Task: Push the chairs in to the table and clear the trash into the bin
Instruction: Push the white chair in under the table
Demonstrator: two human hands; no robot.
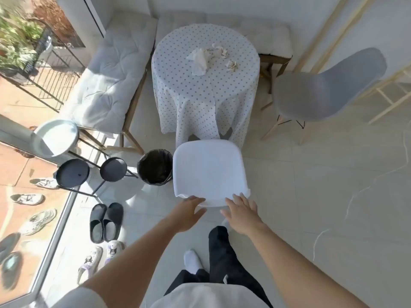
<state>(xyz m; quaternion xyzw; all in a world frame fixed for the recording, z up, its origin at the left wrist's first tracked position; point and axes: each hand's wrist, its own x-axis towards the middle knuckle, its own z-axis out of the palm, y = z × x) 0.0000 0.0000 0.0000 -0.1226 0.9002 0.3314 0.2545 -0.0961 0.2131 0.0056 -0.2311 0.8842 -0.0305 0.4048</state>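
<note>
You're on step 1: chairs. The round table w/ white dotted cloth [205, 90] is ahead. The grey moulded plastic chair on wooden legs [322, 92] stands apart at its right, not yet in. The white plastic chair [209, 172] sits at the cloth's hem, w/ the black-lined round bin [155, 166] just left. Your left hand [189, 215] & right hand [241, 215] meet its near rim, fingers straight, gripping nothing. Next, prob.: an even, straight shove fwd. Crumpled white paper trash [200, 60] waits on the tabletop.

- legs of the table [238, 50] are hidden under the dotted cloth [195, 107].
- the white chair [209, 170] hides its own legs beneath its seat.
- the trash [200, 60] is too small to tell paper from tissue.
- the inside of the bin [140, 165] is too dark to read.
- the shoes [10, 270] at the left edge are blurred and partly cut off.
</note>
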